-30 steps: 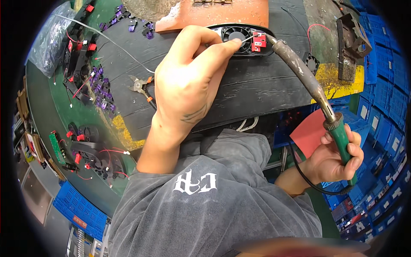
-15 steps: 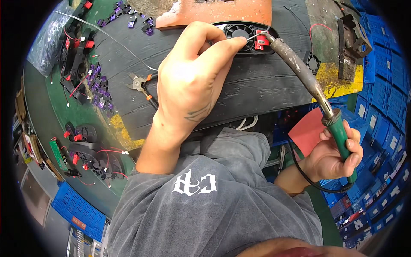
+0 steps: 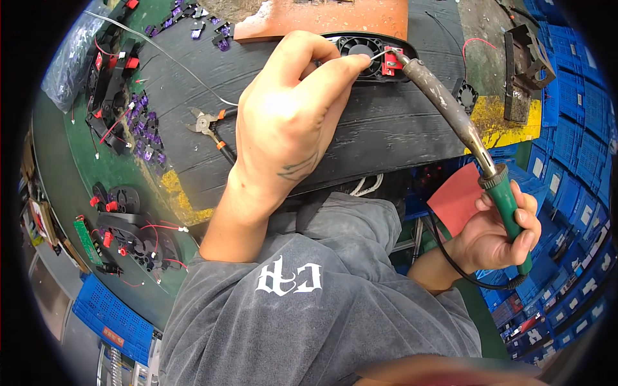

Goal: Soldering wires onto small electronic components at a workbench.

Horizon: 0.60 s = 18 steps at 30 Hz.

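Thumb and forefinger of my left hand (image 3: 283,116) pinch a thin solder wire (image 3: 174,62), whose short end reaches over a small red circuit board (image 3: 391,64). My right hand (image 3: 502,231) is wrapped round the green handle of a soldering iron (image 3: 444,103). The iron's tip touches or nearly touches the board beside the wire end. Next to the board sits a black fan (image 3: 358,49), partly hidden by my left fingers. Both lie in an oval black housing (image 3: 408,46). Left of my wrist lie cutting pliers (image 3: 207,124) with orange and black handles.
An orange-brown curved sheet (image 3: 322,18) lies behind the housing on the dark bench (image 3: 399,122). Purple-and-black small parts (image 3: 147,132) and black assemblies with red wires (image 3: 109,83) lie left. A metal bracket (image 3: 528,67) stands right, near a loose fan (image 3: 466,96). Blue crates (image 3: 570,128) are stacked beyond.
The iron's tip has shifted slightly left over the red board, toward the wire end. My left hand keeps its pinch almost in place. The whole view has shifted a little.
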Each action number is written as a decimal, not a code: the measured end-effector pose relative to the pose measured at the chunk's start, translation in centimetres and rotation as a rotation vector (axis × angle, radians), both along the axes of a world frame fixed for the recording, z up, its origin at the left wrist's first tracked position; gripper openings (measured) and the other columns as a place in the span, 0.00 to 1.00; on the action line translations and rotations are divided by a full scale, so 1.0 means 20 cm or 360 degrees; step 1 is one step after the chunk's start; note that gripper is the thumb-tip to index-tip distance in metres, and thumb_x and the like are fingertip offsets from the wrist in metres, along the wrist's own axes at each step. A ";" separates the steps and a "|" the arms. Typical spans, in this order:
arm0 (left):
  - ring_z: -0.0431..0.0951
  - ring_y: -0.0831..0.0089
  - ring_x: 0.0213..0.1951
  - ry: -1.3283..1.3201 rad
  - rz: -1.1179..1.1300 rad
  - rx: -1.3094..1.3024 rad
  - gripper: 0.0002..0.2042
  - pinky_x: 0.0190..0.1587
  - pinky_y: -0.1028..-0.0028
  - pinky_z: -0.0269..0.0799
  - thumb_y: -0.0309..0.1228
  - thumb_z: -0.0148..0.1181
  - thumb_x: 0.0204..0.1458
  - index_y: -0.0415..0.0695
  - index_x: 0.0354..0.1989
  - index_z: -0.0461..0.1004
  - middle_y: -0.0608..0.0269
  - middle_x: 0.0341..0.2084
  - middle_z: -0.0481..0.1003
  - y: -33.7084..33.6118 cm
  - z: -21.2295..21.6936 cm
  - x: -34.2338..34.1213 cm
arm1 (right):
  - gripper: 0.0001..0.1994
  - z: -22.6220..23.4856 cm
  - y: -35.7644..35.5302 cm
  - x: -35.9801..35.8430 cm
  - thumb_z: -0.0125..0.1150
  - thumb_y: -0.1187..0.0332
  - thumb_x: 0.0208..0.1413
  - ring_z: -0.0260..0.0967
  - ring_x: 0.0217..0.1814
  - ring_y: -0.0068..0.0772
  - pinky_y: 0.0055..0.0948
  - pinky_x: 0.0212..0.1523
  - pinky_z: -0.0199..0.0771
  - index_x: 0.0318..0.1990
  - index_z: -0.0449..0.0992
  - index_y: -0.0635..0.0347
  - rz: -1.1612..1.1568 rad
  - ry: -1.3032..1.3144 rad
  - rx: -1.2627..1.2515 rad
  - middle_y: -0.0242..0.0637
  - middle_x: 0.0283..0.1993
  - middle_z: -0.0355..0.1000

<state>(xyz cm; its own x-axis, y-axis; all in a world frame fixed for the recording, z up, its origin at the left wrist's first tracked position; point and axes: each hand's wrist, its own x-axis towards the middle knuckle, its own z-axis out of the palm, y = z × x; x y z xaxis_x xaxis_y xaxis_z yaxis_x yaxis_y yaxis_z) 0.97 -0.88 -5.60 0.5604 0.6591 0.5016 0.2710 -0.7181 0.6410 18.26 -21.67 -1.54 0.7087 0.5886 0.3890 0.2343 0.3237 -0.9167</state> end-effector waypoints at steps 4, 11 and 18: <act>0.72 0.78 0.24 0.0006 0.0011 -0.0040 0.13 0.26 0.79 0.68 0.16 0.66 0.41 0.44 0.37 0.81 0.65 0.27 0.71 0.00 -0.01 0.00 | 0.18 0.00 0.00 0.00 0.44 0.57 0.58 0.73 0.25 0.47 0.32 0.21 0.76 0.38 0.76 0.63 -0.0007 -0.0015 -0.0019 0.56 0.42 0.72; 0.70 0.80 0.23 -0.0003 0.0016 -0.0029 0.13 0.25 0.80 0.66 0.16 0.66 0.42 0.44 0.36 0.81 0.66 0.28 0.72 0.01 -0.01 -0.01 | 0.18 0.01 0.01 0.00 0.44 0.57 0.58 0.73 0.25 0.47 0.32 0.21 0.76 0.38 0.76 0.63 0.0016 0.0008 0.0003 0.56 0.42 0.73; 0.68 0.81 0.21 -0.0010 0.0024 -0.0050 0.13 0.23 0.80 0.65 0.17 0.66 0.42 0.45 0.36 0.81 0.67 0.28 0.72 0.00 -0.01 -0.01 | 0.19 0.01 0.00 0.00 0.44 0.57 0.58 0.73 0.25 0.46 0.32 0.20 0.76 0.37 0.76 0.63 -0.0058 -0.0014 -0.0020 0.55 0.42 0.73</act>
<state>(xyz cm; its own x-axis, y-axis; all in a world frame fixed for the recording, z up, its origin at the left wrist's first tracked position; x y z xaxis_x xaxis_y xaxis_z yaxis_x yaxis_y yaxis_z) 0.84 -0.85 -5.86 0.5472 0.6828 0.4840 0.2776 -0.6936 0.6647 18.18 -21.76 -1.38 0.7261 0.5674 0.3883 0.2540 0.3035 -0.9184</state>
